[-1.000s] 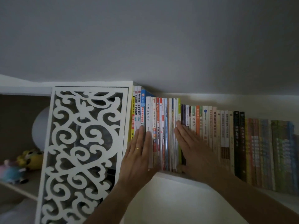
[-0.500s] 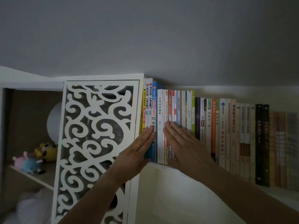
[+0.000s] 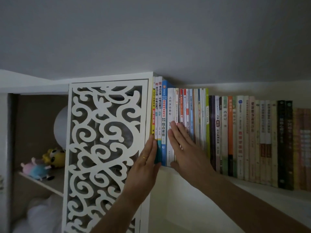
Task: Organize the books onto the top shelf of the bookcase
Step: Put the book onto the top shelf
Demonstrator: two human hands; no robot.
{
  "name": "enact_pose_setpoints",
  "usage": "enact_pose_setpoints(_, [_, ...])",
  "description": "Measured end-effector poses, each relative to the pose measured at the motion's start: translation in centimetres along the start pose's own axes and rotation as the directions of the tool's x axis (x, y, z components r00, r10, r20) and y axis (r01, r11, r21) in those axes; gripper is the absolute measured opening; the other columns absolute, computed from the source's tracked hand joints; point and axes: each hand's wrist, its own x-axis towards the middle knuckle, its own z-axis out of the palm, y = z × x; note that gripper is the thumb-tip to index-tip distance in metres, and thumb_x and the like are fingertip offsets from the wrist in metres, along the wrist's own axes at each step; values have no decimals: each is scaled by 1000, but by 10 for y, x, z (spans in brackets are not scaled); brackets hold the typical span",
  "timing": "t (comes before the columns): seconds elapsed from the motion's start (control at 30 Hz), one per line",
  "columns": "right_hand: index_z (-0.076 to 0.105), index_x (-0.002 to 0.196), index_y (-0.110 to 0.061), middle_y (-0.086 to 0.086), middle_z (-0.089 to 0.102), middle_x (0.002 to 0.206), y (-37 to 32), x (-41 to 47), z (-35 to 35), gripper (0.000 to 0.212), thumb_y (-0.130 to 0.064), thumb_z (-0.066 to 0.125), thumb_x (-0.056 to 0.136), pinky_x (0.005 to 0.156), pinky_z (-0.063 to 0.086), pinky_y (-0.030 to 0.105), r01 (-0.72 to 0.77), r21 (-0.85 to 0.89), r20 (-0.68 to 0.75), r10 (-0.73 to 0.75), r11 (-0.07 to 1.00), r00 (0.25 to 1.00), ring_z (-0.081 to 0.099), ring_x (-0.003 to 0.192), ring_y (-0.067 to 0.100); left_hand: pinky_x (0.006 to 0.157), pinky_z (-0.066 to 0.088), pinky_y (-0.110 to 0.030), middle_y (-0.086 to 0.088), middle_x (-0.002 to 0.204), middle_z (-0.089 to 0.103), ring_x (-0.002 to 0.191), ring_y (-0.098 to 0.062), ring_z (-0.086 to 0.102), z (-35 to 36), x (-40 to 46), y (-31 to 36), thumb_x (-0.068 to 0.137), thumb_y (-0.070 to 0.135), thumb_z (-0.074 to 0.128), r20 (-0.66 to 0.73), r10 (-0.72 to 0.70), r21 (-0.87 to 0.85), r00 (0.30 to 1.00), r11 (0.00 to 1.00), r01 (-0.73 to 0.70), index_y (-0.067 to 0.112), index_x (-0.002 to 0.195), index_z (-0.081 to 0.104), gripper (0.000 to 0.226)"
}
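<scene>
A long row of upright books (image 3: pixel 225 132) fills the top shelf (image 3: pixel 252 189) from the white cabinet side to the right edge of view. My left hand (image 3: pixel 146 158) lies flat, fingers together, against the spines of the leftmost tall books (image 3: pixel 159 105), a ring on one finger. My right hand (image 3: pixel 185 148) is flat and open on the spines of the white book (image 3: pixel 170 106) and the thin books (image 3: pixel 193 111) beside it. Neither hand grips anything.
A white carved lattice panel (image 3: pixel 104 148) stands left of the books. Behind it, an open compartment holds plush toys (image 3: pixel 43 162) on a lower shelf and a round white object (image 3: pixel 61 125). The grey ceiling sits close above the books.
Both hands have slid left along the spines, the left one from the white book to the books by the cabinet side. The view has shifted left too.
</scene>
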Motion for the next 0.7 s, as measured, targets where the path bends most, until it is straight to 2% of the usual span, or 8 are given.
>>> enact_pose_setpoints(0.17, [28, 157, -5, 14, 15, 168, -9, 4, 5, 106, -25, 87, 72, 117, 34, 54, -62, 3, -1, 62, 998, 998, 12, 155, 34, 112, 37, -27, 10, 171, -14, 155, -12, 15, -3, -1, 3, 102, 32, 50, 52, -54, 48, 997, 998, 51, 25, 164, -1, 80])
enact_pose_setpoints(0.27, [25, 158, -6, 13, 13, 168, -3, 1, -4, 102, -33, 82, 77, 122, 18, 48, -15, -1, -9, 15, 1000, 1000, 10, 155, 30, 106, 52, -41, -7, 171, 9, 150, -25, 36, -11, 5, 14, 93, 16, 71, 33, -95, 137, 995, 987, 89, 11, 162, 18, 87])
enact_pose_setpoints(0.33, [21, 160, -11, 11, 10, 169, 6, -9, -19, 95, -37, 74, 86, 124, 14, 47, -2, 20, -17, 3, 1000, 1000, 5, 156, 27, 109, 50, -53, -17, 167, 23, 149, -34, 36, -15, 9, 23, 92, 10, 74, -31, -10, 208, 999, 978, 17, 1, 158, 30, 80])
enact_pose_setpoints(0.4, [18, 161, -16, 10, 6, 170, 21, -26, -38, 83, -43, 61, 96, 126, 13, 49, -25, 7, -56, 25, 1000, 998, -3, 157, 27, 116, 40, -57, -21, 165, 26, 153, -35, 28, -17, 15, 41, 102, 16, 62, -94, 152, 247, 984, 961, -125, -1, 156, 34, 63])
enact_pose_setpoints(0.47, [22, 161, -17, 12, 4, 170, 48, -51, -59, 74, -46, 52, 100, 126, 13, 53, -104, -23, -119, 101, 994, 988, -5, 157, 28, 123, 28, -55, -17, 169, 20, 157, -32, 18, -21, 25, 70, 108, 33, 46, -60, 213, 224, 975, 955, -195, 11, 160, 30, 59])
enact_pose_setpoints(0.57, [33, 157, -12, 19, 11, 168, 105, -99, -92, 70, -44, 56, 99, 125, 16, 56, -288, -47, -307, 260, 957, 915, 5, 156, 35, 125, 20, -56, -11, 172, 9, 159, -29, 6, -16, 44, 106, 106, 42, 41, 10, 248, 170, 969, 954, -246, 26, 164, 19, 64])
enact_pose_setpoints(0.63, [31, 157, -9, 24, 13, 166, 143, -131, -113, 73, -48, 52, 99, 123, 18, 60, -393, -58, -386, 342, 918, 857, 10, 155, 40, 124, 20, -59, -11, 172, 5, 159, -30, 3, -3, 57, 128, 106, 42, 40, 44, 290, 171, 956, 941, -293, 29, 164, 18, 63])
enact_pose_setpoints(0.7, [23, 160, -13, 28, 11, 165, 176, -157, -128, 79, -62, 37, 100, 120, 18, 66, -465, -108, -362, 400, 879, 842, 10, 153, 46, 123, 21, -62, -10, 172, 1, 159, -31, 0, 15, 69, 152, 107, 44, 39, 65, 332, 154, 941, 928, -338, 32, 163, 18, 61])
